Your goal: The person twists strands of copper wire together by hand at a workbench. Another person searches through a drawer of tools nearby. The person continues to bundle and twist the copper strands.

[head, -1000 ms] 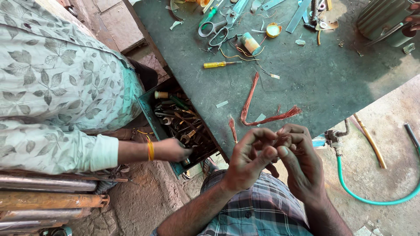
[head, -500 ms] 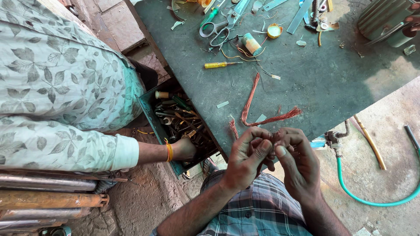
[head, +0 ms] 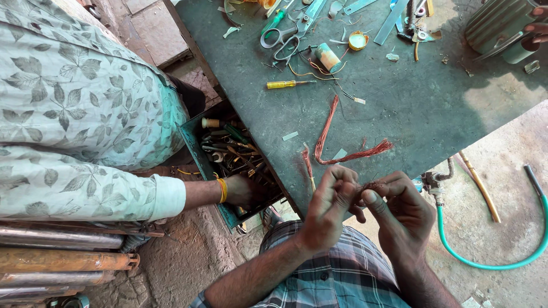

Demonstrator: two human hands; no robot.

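A small wad of copper wire (head: 370, 186) sits at the near table edge, pinched between the left hand (head: 329, 206) and right hand (head: 401, 215), fingertips pressed together on it. Just beyond lies a bent wire bundle (head: 348, 155) on the green table (head: 411, 108). To the left, a co-worker's hand (head: 242, 191) reaches into a tool drawer (head: 197, 149). Farther off lie a yellow screwdriver (head: 285, 84) and scissors (head: 281, 41).
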